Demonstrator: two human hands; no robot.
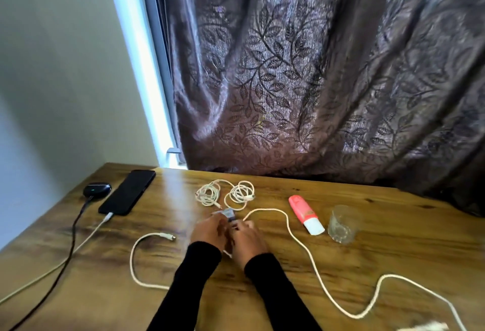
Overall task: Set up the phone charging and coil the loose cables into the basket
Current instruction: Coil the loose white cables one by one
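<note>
Both hands meet over a small charger block, probably joining the cable.
Left hand (208, 231) and right hand (246, 236) pinch the blurred adapter (226, 214) and white braided cable (301, 241); the phone (127, 191) already lies plugged in, aside.

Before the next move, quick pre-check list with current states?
1. Phone has a white cable plugged in at its near end: ok.
2. Earbud case cabled, green light on: ok.
3. Two thin white coils bundled on the table: ok, but not in a basket.
4. Basket in view: not ok, none visible.
5. Thick white cable coiled: not ok, sprawled loose across the table.
6. Left hand and right hand grip on the small grey item between the fingers: cannot tell, blurred.
</note>
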